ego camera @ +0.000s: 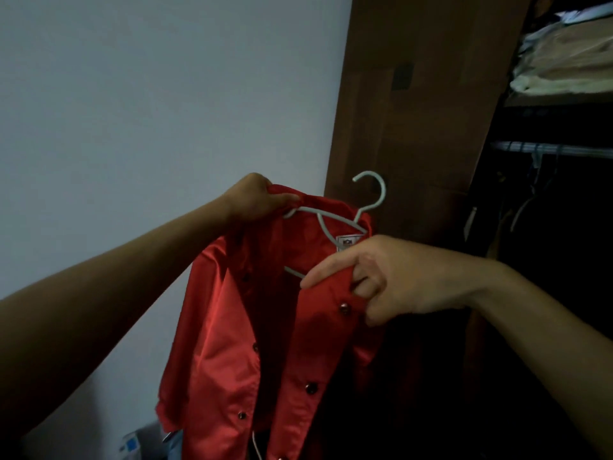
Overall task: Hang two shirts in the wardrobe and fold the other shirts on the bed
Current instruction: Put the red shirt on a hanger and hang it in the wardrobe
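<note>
Red shirt (232,343) hem cut off; wardrobe interior (547,260) too dark.

So the whole left half of the frame is just a plain pale wall (149,94), nothing on it. Way down at the bottom left there's some small white thing with a blue patch (131,443) on it, too blurry to say what it is. Just right of that, along the bottom edge, a bit of bluish fabric (174,447) pokes in. Up in the top right corner there's a stack of folded cream and white cloth (564,61), sitting above a dark gap. Pretty dim lighting over there, hard to make out more.
</note>
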Motion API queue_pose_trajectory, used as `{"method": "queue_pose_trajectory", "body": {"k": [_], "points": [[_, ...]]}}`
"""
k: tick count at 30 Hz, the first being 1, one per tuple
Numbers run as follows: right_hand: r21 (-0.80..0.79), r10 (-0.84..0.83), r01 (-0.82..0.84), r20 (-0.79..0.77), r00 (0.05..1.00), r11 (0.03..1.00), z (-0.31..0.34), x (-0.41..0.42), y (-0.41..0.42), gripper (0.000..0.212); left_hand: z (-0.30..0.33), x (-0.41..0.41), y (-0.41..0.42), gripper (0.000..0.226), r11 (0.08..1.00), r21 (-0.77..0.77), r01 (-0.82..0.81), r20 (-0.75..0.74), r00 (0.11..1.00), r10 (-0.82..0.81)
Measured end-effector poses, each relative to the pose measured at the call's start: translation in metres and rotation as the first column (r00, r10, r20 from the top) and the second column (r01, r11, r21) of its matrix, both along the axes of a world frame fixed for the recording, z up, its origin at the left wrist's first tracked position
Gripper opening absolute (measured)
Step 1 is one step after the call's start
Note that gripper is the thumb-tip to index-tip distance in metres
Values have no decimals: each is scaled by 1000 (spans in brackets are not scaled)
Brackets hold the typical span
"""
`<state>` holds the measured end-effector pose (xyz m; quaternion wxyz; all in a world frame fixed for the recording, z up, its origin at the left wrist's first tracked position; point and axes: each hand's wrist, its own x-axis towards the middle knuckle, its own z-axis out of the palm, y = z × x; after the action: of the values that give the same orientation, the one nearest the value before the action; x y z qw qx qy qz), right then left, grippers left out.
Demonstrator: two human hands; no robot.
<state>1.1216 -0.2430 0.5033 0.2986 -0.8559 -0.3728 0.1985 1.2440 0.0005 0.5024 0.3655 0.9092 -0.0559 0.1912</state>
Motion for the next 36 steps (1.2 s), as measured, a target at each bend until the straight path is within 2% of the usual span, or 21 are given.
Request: {"method": "queue_pose_trajectory", "body": {"k": [2,3,5,7,9,11,13,14,15,18,19,22,26,27,29,32,36], "points": [[-6,-2,3,77,997,1000,-10,7,12,74,-5,2,3,57,1000,0,-13,9,1000,13],[-5,-5,6,170,985,1000,-14,9,18,64,-8,3,5,57,1000,3,-27,16,999,27],[-34,-4,22,450,893,999,-15,11,30,33,-14,3,8,57,999,1,-50,28,998,50],[-116,29,54,614,788,992,-10,7,41,12,-17,2,11,58,998,-17,-55,27,998,55],[-207,67,106,686,725,972,-5,4,51,11,-17,-2,11,56,998,-29,-47,6,999,47],[-253,119,163,816,566,954,-5,3,60,18,-15,-7,12,53,998,-55,-23,-49,999,21],[-254,172,166,904,392,953,-8,8,69,20,-11,-14,10,48,989,-146,20,-153,987,-42],[-257,194,142,916,351,956,-13,12,74,19,-9,-17,9,43,980,-195,36,-211,974,-78],[-278,223,103,904,365,955,-17,14,79,17,-7,-20,9,40,970,-239,41,-262,959,-105],[-174,207,-116,721,662,978,-33,16,96,11,-5,-26,6,41,941,-336,38,-445,874,-194],[-140,212,-160,682,700,977,-40,16,101,10,-4,-28,4,42,933,-356,53,-494,837,-236],[-167,212,-132,744,633,977,-56,25,114,14,-3,-33,-2,37,920,-379,97,-562,766,-313],[-176,179,-43,907,381,983,-66,36,110,13,-4,-34,0,41,918,-386,88,-563,766,-310],[-174,178,-45,920,349,984,-68,35,106,11,-4,-33,2,43,916,-394,82,-561,767,-310],[-188,190,-41,916,352,981,-67,35,97,15,-3,-35,5,42,906,-416,74,-553,771,-316],[-180,186,-53,888,420,982,-62,38,87,28,-2,-35,2,39,904,-423,60,-551,775,-309],[-220,207,-12,898,387,975,-63,36,80,35,-1,-34,-4,40,895,-438,83,-556,758,-342]]}}
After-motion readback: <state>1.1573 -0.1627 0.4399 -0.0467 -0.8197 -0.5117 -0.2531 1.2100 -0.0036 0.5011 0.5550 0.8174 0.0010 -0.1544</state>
